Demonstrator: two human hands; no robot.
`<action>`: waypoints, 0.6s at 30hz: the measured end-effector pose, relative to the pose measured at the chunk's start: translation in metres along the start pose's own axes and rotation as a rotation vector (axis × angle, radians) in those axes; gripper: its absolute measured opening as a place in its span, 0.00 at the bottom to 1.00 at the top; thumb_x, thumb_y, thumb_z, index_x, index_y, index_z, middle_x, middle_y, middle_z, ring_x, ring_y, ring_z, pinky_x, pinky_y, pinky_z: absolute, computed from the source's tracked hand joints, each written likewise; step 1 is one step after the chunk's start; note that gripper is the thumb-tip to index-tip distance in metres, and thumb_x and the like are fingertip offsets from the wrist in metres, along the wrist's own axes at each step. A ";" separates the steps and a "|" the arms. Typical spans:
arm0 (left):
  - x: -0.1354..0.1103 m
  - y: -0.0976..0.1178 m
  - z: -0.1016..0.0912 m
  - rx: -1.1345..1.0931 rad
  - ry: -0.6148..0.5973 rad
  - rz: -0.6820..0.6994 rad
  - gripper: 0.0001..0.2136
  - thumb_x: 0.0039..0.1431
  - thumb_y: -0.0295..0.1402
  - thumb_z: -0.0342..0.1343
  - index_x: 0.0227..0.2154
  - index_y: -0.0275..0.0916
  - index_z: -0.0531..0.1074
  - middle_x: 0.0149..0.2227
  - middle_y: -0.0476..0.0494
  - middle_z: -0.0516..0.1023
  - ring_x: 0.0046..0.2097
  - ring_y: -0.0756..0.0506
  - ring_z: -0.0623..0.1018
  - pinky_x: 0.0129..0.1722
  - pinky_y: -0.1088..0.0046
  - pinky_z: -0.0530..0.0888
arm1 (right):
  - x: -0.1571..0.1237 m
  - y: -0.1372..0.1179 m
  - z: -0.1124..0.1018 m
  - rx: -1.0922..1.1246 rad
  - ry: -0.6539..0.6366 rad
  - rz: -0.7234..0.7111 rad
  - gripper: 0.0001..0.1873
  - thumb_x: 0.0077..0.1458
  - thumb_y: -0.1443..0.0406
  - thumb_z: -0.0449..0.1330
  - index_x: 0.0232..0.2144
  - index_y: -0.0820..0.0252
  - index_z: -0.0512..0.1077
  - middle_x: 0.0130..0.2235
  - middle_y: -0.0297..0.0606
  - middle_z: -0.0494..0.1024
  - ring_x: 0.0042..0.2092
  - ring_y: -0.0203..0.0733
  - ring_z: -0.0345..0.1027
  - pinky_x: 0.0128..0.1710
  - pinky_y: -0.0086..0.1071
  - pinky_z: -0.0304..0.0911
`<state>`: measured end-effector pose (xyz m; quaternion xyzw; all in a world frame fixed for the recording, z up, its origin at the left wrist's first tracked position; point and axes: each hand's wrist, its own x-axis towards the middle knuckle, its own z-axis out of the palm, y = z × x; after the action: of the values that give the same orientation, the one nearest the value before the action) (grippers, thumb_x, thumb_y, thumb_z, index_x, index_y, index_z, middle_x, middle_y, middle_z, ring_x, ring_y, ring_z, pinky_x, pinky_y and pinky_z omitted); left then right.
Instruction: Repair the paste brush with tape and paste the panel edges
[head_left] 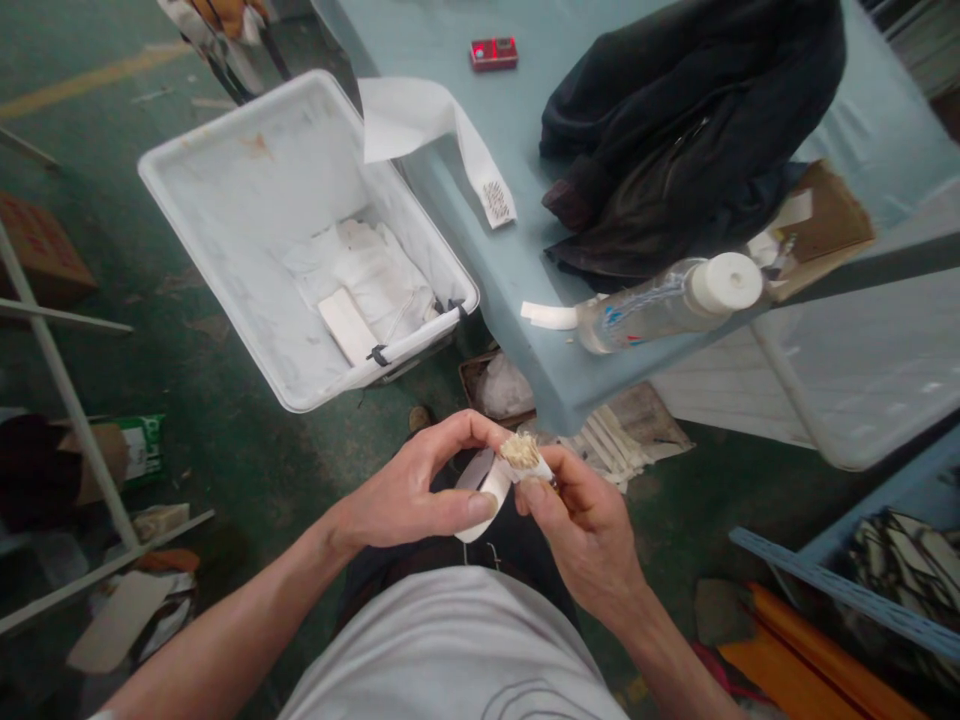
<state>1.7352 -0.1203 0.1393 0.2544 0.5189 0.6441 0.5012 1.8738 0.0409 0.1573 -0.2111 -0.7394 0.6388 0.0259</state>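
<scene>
In front of my waist, both hands hold a small piece of work. My left hand [427,485] pinches a curled white strip [484,505] between thumb and fingers. My right hand [581,515] closes on a small bundle of pale, straw-like pieces [520,452] with white material around its lower part. The two things meet between my fingertips; I cannot tell whether they are joined. A longer white strip [450,115] with dark marks at its near end lies across the table's left edge.
On the blue-covered table [517,270] are a dark jacket [675,140], a clear bottle [652,305] with a white lid, a small red device [493,54] and an open cardboard box [832,225]. Left of it stands a white bin [232,230]. A blue rack [847,590] is at right.
</scene>
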 end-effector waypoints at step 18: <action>0.016 0.021 0.017 0.140 0.270 -0.066 0.07 0.53 0.35 0.60 0.33 0.40 0.71 0.37 0.45 0.77 0.47 0.41 0.76 0.45 0.68 0.70 | 0.009 -0.004 0.013 -0.176 0.123 -0.085 0.06 0.65 0.62 0.62 0.39 0.56 0.78 0.30 0.31 0.81 0.28 0.35 0.72 0.28 0.26 0.66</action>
<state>1.7354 -0.0977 0.1606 0.1828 0.6333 0.6177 0.4289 1.8607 0.0317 0.1572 -0.2197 -0.7980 0.5556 0.0796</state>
